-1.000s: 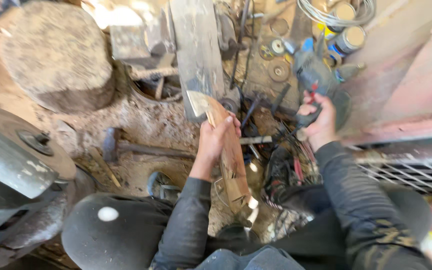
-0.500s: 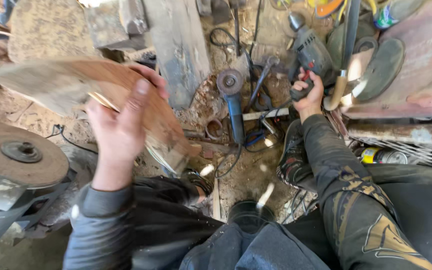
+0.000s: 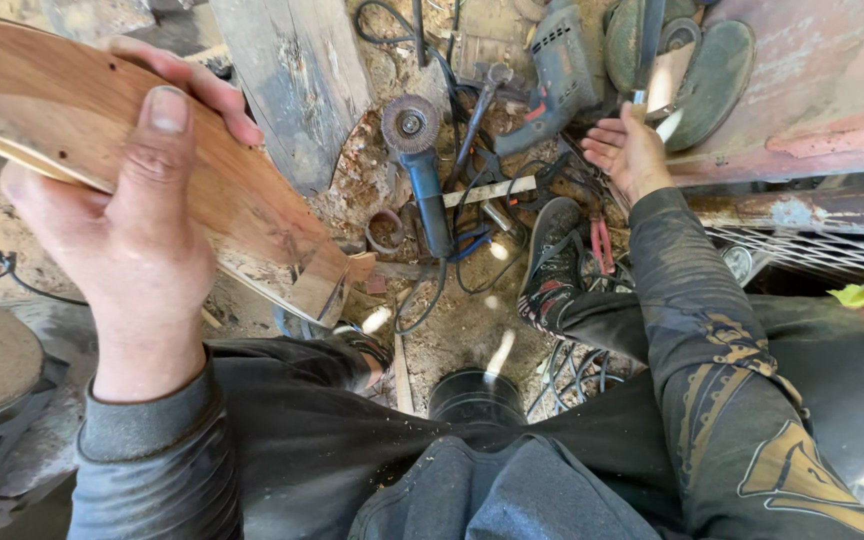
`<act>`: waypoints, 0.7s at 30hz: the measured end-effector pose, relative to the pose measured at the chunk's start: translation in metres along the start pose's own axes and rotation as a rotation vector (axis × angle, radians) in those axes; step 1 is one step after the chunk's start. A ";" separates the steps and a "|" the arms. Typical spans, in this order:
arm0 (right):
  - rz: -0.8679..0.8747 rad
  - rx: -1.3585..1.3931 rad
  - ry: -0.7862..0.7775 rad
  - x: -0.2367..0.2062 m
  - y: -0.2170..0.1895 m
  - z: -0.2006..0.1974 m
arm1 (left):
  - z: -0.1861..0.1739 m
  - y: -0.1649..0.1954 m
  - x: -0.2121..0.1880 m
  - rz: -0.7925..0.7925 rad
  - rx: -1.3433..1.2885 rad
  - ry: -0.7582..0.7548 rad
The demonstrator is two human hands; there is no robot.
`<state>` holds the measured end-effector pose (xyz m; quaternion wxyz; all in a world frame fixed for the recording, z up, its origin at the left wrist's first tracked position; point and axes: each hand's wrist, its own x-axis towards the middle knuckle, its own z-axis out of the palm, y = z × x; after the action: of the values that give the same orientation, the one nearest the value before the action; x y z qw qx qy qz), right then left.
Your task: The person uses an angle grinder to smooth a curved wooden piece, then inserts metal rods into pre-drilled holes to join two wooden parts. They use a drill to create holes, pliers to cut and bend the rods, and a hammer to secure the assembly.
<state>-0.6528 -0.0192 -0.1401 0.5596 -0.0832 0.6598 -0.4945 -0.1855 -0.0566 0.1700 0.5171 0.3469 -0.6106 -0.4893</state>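
A flat reddish wooden board (image 3: pixel 152 150) fills the upper left of the frame, lifted close to the camera and tilted so its face and edge can be looked over. The left hand (image 3: pixel 132 240) grips it, thumb on top and fingers (image 3: pixel 202 90) wrapped behind. In the upper right, the right hand (image 3: pixel 632 150) lies open, palm up, grasping nothing, beside worn grinding discs (image 3: pixel 712 70), above a drill (image 3: pixel 562 70) and an angle grinder (image 3: pixel 422 170) on the dirt floor (image 3: pixel 462 330)
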 end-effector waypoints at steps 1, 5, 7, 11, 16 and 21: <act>-0.072 -0.009 0.069 0.001 0.004 -0.009 | -0.002 0.001 -0.002 -0.004 0.005 -0.004; -0.250 -0.223 0.256 0.010 0.034 -0.024 | -0.010 0.000 -0.008 0.003 0.009 -0.016; -0.259 -0.189 0.296 0.008 0.050 -0.021 | -0.014 -0.003 -0.010 0.014 0.010 -0.021; -0.644 -0.845 0.542 -0.006 0.087 -0.019 | -0.024 -0.012 -0.015 0.057 0.018 -0.042; -0.837 -0.968 0.457 -0.038 0.132 0.015 | -0.043 -0.039 -0.015 0.155 0.045 -0.083; -0.905 -0.913 0.327 -0.073 0.169 0.076 | -0.083 -0.053 -0.038 0.229 0.541 0.056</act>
<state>-0.4894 0.0709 -0.2096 0.0980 -0.5047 0.7796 -0.3577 -0.1006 -0.0559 0.1073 0.4743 0.4142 -0.7396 -0.2375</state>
